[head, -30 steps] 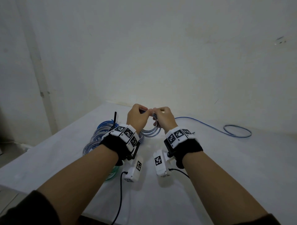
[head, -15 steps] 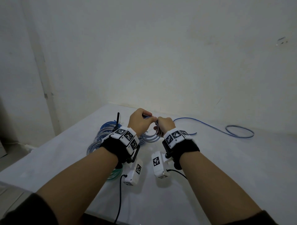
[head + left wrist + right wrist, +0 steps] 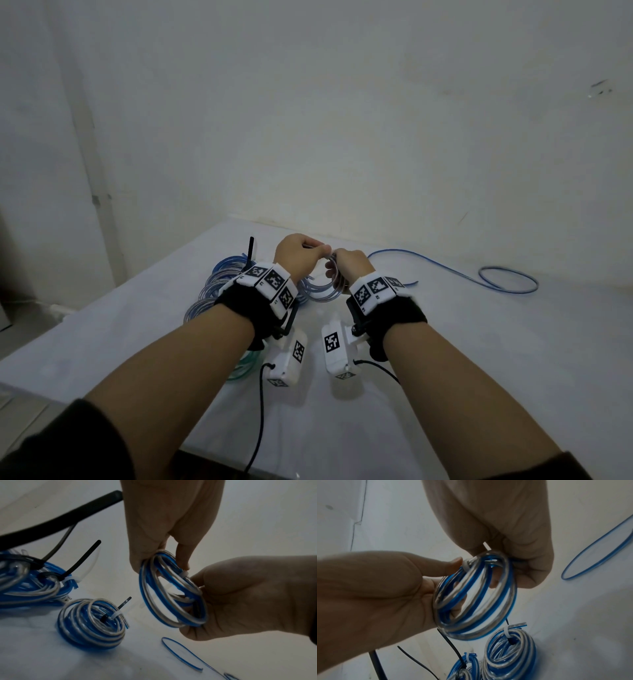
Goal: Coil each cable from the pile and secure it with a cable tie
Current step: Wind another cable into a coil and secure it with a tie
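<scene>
A coil of blue-and-clear cable (image 3: pixel 173 599) hangs above the white table (image 3: pixel 445 359) between both hands. My left hand (image 3: pixel 163 566) pinches its upper rim, and the thumb tip touches a white cable tie (image 3: pixel 466 565) wrapped round the strands. My right hand (image 3: pixel 496 563) grips the coil's other side with curled fingers. A thin white strip of the tie (image 3: pixel 486 546) sticks out between those fingers. In the head view the hands (image 3: pixel 329 260) meet at the far middle of the table, with the coil (image 3: pixel 322 291) partly hidden below them.
Tied coils (image 3: pixel 92 623) with black and white tie tails lie to the left in a pile (image 3: pixel 219 284). A loose blue cable (image 3: pixel 507 281) snakes across the far right. A teal coil (image 3: pixel 243 366) lies under my left wrist. The table's front edge (image 3: pixel 212 459) is near.
Both hands have stayed together on the coil and drifted slightly left and down. The grip looks the same.
</scene>
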A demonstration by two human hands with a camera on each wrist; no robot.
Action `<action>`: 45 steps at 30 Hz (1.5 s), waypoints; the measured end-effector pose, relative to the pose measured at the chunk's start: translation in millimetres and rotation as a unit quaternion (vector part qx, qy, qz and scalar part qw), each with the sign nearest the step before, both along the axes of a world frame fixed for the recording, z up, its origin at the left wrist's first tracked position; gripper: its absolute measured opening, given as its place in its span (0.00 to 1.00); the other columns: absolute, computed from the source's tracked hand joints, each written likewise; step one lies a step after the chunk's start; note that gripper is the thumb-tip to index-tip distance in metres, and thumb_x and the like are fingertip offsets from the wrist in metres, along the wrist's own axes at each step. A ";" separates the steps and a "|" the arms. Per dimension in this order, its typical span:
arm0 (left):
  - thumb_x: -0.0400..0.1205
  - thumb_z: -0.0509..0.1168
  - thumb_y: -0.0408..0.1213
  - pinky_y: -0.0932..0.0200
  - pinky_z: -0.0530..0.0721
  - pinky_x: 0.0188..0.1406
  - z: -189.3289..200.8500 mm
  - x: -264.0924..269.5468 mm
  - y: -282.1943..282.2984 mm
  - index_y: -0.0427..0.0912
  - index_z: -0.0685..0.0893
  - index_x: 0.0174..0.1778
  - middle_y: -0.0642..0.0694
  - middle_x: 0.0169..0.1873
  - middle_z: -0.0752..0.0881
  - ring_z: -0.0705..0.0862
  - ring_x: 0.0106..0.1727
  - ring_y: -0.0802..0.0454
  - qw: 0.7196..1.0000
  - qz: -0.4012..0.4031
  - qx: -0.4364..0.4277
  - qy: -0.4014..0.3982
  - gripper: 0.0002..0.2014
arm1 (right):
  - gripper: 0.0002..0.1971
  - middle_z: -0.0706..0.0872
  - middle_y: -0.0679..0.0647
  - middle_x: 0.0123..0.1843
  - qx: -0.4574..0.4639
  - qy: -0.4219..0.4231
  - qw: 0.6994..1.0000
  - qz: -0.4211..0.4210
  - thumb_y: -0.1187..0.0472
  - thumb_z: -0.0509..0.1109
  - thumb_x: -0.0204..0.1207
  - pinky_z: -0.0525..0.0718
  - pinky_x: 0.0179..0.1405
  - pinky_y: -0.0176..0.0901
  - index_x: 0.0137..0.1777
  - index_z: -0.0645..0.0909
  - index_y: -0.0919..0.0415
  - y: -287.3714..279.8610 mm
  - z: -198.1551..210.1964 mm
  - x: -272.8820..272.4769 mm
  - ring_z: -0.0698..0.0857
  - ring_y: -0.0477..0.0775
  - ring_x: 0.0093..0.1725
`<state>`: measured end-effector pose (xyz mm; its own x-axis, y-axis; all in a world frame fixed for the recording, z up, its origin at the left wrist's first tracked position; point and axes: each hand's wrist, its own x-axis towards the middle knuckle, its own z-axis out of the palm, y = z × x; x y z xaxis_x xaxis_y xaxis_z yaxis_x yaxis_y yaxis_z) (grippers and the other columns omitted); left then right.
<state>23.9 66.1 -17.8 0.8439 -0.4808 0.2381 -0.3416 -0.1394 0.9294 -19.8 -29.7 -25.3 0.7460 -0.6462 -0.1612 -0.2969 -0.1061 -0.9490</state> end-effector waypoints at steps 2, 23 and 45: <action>0.78 0.70 0.35 0.57 0.80 0.50 -2.2 0.0 -2.6 0.43 0.84 0.40 0.47 0.39 0.84 0.81 0.44 0.52 1.000 0.009 -0.019 0.008 0.02 | 0.18 0.82 0.58 0.27 -0.002 0.001 1.000 0.001 0.60 0.58 0.79 0.70 0.27 0.42 0.30 0.79 0.66 -0.5 1.0 -0.2 0.76 0.56 0.25; 0.84 0.59 0.42 0.53 0.73 0.42 2.7 -7.6 -8.7 0.36 0.76 0.40 0.39 0.38 0.78 0.74 0.38 0.45 0.998 -0.007 0.047 -0.031 0.13 | 0.12 0.76 0.59 0.27 -0.036 -0.025 0.996 -0.080 0.60 0.63 0.74 0.71 0.36 0.49 0.32 0.74 0.66 -7.7 3.5 9.7 0.77 0.62 0.35; 0.81 0.60 0.36 0.56 0.70 0.33 0.6 9.6 7.9 0.34 0.79 0.33 0.39 0.30 0.79 0.72 0.30 0.47 0.996 0.003 0.088 -0.021 0.13 | 0.16 0.72 0.53 0.31 -0.020 -0.005 1.000 0.008 0.63 0.55 0.83 0.73 0.30 0.37 0.31 0.67 0.57 8.9 -1.8 6.8 0.72 0.49 0.28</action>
<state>33.5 74.0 -17.2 0.8377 -0.5135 0.1858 -0.3782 -0.3001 0.8758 -13.0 -20.8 -27.1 0.7574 -0.6404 -0.1274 -0.2846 -0.1482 -0.9471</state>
